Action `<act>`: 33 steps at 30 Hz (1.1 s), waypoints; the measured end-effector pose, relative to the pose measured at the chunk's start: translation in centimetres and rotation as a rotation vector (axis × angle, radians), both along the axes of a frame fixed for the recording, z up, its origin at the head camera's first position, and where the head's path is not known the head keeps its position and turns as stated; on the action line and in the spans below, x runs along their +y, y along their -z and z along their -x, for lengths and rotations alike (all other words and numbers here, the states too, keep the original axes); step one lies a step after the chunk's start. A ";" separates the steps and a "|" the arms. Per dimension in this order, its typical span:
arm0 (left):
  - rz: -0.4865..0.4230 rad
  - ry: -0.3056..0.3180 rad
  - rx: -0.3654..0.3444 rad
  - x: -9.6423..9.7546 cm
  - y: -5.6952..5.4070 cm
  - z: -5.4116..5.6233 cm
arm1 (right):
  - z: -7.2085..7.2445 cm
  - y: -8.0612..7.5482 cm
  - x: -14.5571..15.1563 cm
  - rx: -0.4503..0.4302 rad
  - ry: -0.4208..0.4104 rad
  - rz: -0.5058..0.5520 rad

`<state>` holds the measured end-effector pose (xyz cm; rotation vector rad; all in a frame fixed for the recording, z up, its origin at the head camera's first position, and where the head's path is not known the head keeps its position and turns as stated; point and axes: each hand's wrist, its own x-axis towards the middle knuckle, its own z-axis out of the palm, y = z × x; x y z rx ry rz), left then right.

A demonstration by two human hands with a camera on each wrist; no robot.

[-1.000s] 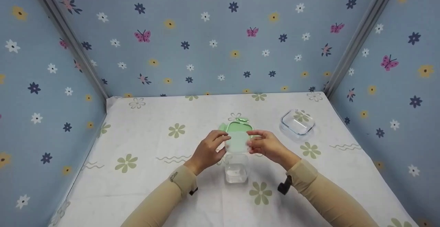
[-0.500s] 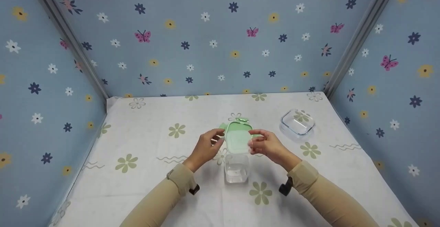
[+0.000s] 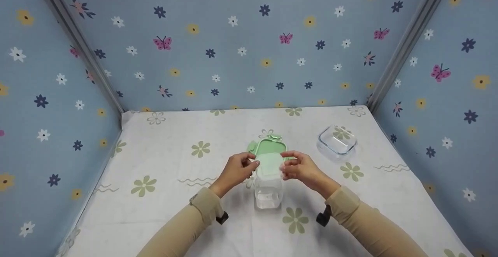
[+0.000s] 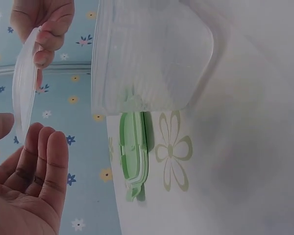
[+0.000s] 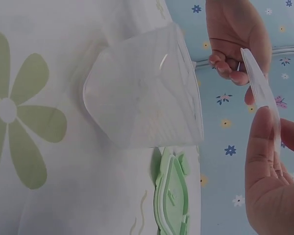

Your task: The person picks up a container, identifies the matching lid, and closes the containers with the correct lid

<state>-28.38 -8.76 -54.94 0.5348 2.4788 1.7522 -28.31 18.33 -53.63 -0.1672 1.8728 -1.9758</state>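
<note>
A translucent white plastic lid point(image 3: 269, 166) is held up between both hands, and the wrist views show it edge-on. My left hand point(image 3: 235, 170) pinches its left edge, thumb on one side and fingers on the other. On the opposite edge, my right hand point(image 3: 305, 171) grips with thumb and fingertips. A clear, deep plastic container point(image 3: 268, 198) stands upright on the table, nearer my body. Seen from the head, the raised lid overlaps the container's far rim. Both wrist views show a gap between the lid and the container point(image 4: 152, 58).
Behind the hands lies a green clip-on lid point(image 3: 271, 145) with its flaps spread, partly covered by the white lid in the head view. A square glass dish point(image 3: 337, 141) stands at the back right. Patterned walls enclose the white flowered tablecloth point(image 3: 163, 144).
Both hands have brought the white lid toward my body, so it now overlaps the container's far rim in the head view. The left fingers have closed in on its edge.
</note>
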 end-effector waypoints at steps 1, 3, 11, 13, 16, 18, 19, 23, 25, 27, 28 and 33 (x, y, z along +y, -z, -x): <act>-0.003 0.001 -0.009 0.0 0.0 -0.1 | 0.0 0.1 0.0 0.000 -0.003 -0.001; -0.008 -0.001 -0.022 0.1 0.0 -0.2 | -0.1 0.3 0.0 -0.003 -0.005 0.000; -0.035 -0.024 -0.082 0.3 0.0 -0.3 | -0.3 0.4 -0.3 -0.014 0.007 -0.052; -0.025 -0.026 -0.092 0.4 0.0 -0.4 | -0.3 0.4 -0.4 -0.009 0.012 -0.082; -0.009 -0.021 -0.112 0.4 0.1 -0.5 | -0.3 0.6 -0.4 0.003 0.011 -0.132; 0.003 -0.014 -0.123 0.4 0.2 -0.6 | -0.4 0.8 -0.4 0.010 0.008 -0.160; 0.007 -0.010 -0.130 0.4 0.3 -0.7 | -0.4 0.9 -0.4 0.014 0.007 -0.172; 0.026 0.007 -0.156 0.3 0.6 -0.8 | -0.5 1.2 -0.4 0.022 0.002 -0.216; 0.035 0.014 -0.170 0.3 0.8 -1.0 | -0.6 1.3 -0.4 0.020 -0.002 -0.241; 0.045 0.019 -0.181 0.3 1.0 -1.1 | -0.7 1.5 -0.4 0.012 -0.007 -0.260; 0.052 0.022 -0.183 0.3 1.1 -1.1 | -0.8 1.6 -0.4 0.009 -0.010 -0.269; 0.086 0.034 -0.185 0.2 1.5 -1.5 | -1.2 2.2 -0.5 0.014 -0.028 -0.297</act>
